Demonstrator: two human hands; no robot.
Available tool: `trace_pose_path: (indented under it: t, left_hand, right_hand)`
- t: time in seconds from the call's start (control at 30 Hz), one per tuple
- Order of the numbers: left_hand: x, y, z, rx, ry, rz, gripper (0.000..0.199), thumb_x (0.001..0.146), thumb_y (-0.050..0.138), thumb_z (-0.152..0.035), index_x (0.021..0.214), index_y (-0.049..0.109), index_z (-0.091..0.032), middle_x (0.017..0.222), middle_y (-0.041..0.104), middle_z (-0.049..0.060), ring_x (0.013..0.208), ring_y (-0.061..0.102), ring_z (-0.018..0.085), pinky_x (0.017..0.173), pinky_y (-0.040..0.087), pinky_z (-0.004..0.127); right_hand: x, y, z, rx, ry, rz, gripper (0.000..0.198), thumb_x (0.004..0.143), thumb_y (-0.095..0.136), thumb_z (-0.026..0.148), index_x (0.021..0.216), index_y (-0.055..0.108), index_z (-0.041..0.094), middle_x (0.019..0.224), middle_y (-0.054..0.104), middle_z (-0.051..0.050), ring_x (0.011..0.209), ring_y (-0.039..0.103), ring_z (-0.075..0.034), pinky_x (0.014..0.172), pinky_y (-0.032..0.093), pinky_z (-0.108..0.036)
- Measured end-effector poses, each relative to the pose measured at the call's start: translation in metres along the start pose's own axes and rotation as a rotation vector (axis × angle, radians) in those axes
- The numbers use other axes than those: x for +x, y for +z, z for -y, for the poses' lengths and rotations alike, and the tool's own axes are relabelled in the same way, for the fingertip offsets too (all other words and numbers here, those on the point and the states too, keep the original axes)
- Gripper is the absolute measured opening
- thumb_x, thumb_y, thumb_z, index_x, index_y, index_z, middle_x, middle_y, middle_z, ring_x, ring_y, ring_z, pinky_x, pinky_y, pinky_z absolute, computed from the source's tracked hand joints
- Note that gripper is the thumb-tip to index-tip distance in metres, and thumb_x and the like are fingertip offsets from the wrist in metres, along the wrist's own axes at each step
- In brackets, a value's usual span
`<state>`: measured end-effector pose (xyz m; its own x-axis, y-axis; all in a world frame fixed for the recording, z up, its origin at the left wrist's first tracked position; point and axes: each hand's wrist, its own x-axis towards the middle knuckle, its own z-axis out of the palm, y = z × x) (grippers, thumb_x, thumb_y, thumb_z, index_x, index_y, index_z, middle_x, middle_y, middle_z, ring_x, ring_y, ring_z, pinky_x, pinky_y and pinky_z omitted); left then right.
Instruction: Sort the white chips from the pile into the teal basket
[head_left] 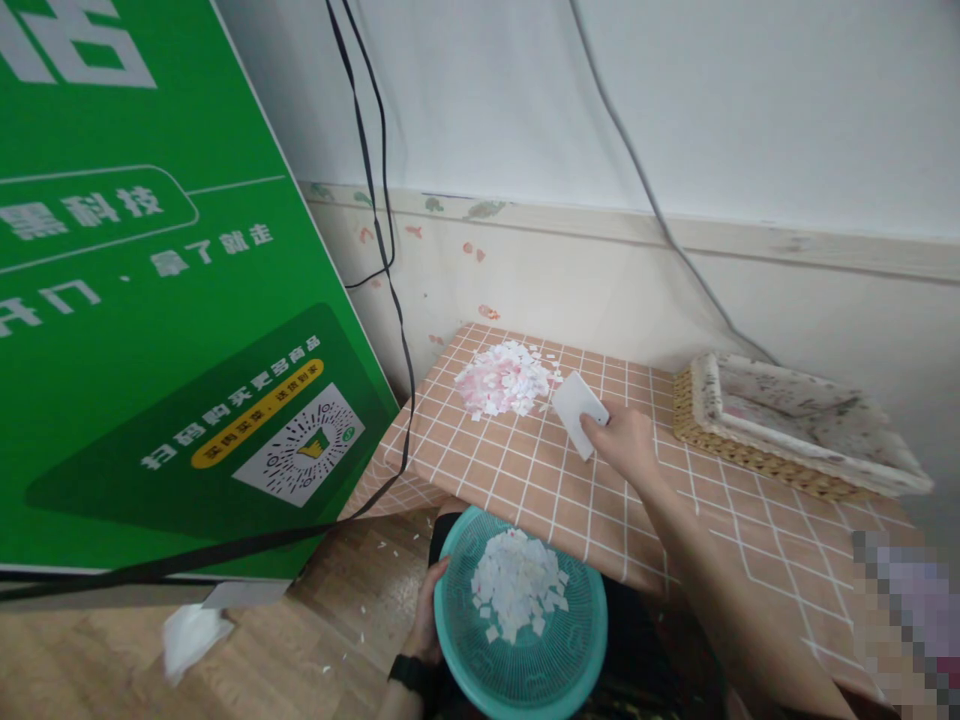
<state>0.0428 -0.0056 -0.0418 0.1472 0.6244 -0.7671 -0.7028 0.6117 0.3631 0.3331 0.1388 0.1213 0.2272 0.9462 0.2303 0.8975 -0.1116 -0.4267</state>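
Note:
My left hand (429,612) grips the left rim of a round green plastic colander (576,650), which is at my lap below the table edge. A heap of small white paper pieces (517,580) lies inside it. Over the table, my right hand (624,440) is closed on a flat white card (577,408), pinched at its right edge and tilted. Just left of the card, a pile of white and pinkish paper scraps (504,380) is spread on the checked tablecloth (510,465).
A wicker basket (757,452) with a floral lining stands on the right of the table. A green panel with white lettering (165,300) rises at the left, and a black strap (401,340) hangs before the wall. White litter (193,640) lies on the wooden floor.

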Motion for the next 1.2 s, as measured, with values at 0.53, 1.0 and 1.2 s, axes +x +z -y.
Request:
trace_pose_path:
  t: [0.53,1.0,1.2]
  left_hand:
    - [0.005,-0.008,0.002,0.005,0.030,0.062,0.043,0.066,0.067,-0.035,0.101,0.067,-0.011,0.080,0.073,0.011,0.082,0.066,0.031,0.080,0.047,0.044]
    - [0.001,-0.004,0.001,0.007,0.052,0.028,0.043,0.066,0.067,-0.036,0.101,0.067,-0.011,0.079,0.073,0.010,0.083,0.066,0.030,0.081,0.047,0.044]
    - [0.011,-0.015,0.005,-0.013,0.058,0.085,0.044,0.067,0.067,-0.037,0.102,0.067,-0.010,0.083,0.073,0.011,0.084,0.066,0.030,0.082,0.046,0.044]
  right_hand:
    - [0.071,-0.025,-0.005,-0.114,-0.338,0.176,0.021,0.073,0.055,0.027,0.083,0.072,0.020,0.070,0.068,-0.005,0.064,0.058,-0.017,0.056,0.033,-0.025]
    - [0.124,-0.032,-0.040,0.148,-0.355,0.498,0.023,0.067,0.060,0.032,0.074,0.072,0.013,0.057,0.059,0.001,0.057,0.053,-0.012,0.055,0.039,-0.022]
    - [0.134,-0.022,-0.058,0.203,-0.355,0.618,0.029,0.062,0.067,0.038,0.076,0.073,0.014,0.063,0.065,-0.001,0.061,0.056,-0.014,0.059,0.043,-0.023]
